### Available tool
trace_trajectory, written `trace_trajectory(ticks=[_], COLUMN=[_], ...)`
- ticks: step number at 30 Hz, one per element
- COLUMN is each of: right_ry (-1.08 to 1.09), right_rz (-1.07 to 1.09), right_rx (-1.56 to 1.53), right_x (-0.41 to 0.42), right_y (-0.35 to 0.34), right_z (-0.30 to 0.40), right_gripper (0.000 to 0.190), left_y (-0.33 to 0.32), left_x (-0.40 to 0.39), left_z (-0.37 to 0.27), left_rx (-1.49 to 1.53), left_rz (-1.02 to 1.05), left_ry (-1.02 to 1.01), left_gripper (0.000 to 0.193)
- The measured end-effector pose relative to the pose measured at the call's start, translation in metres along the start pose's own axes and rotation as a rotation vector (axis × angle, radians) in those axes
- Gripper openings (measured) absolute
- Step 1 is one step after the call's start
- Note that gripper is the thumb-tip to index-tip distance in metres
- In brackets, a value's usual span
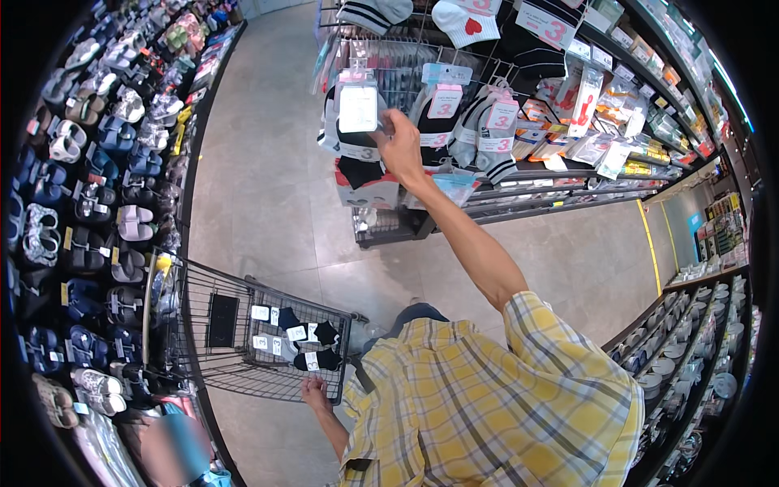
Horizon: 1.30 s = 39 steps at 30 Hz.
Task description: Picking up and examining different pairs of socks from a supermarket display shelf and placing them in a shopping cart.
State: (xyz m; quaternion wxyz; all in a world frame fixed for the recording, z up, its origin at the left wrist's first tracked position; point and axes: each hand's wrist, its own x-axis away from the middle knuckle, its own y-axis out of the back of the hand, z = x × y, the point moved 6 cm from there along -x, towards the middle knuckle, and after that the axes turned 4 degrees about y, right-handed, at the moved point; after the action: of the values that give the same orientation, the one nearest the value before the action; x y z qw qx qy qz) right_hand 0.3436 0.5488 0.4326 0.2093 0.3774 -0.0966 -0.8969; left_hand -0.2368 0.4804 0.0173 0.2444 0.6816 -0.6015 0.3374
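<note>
My right hand reaches up to a sock display and pinches the right edge of a pack of black socks. A white card on that pack faces me, and the pack appears to be still on its hook. Beside it hang packs of black socks and grey striped socks. Low on the left, my left hand curls over the near rim of a wire shopping cart. Several packs of socks, black and grey with white labels, lie in the cart.
Sandals and slippers fill a long rack on the left, close beside the cart. A black base carries the sock display. Shelves of small packaged goods run to the right. Another shelf with round wares stands at the lower right.
</note>
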Motion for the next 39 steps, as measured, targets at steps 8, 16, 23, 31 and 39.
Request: trace_trajectory(ticks=[8, 16, 23, 31, 39], right_ry=[0.111, 0.267, 0.139, -0.06, -0.137], right_rz=[-0.032, 0.005, 0.295, 0.649, 0.882], right_rx=[-0.2, -0.196, -0.297, -0.528, -0.44], right_x=[0.005, 0.014, 0.074, 0.174, 0.231], right_y=[0.013, 0.021, -0.012, -0.072, -0.111], right_z=[0.018, 0.05, 0.079, 0.121, 0.12], right_gripper=[0.027, 0.024, 0.029, 0.028, 0.029], left_y=[-0.018, -0.057, -0.172, -0.239, -0.201], left_x=[0.0, 0.015, 0.114, 0.178, 0.135], left_z=[-0.007, -0.062, -0.166, -0.221, -0.192], left_rx=[-0.027, -0.144, -0.157, -0.12, -0.022], left_rz=[0.024, 0.116, 0.41, 0.646, 0.491], left_ry=[-0.008, -0.179, -0.468, -0.63, -0.509], left_gripper=[0.042, 0.043, 0.049, 0.067, 0.037])
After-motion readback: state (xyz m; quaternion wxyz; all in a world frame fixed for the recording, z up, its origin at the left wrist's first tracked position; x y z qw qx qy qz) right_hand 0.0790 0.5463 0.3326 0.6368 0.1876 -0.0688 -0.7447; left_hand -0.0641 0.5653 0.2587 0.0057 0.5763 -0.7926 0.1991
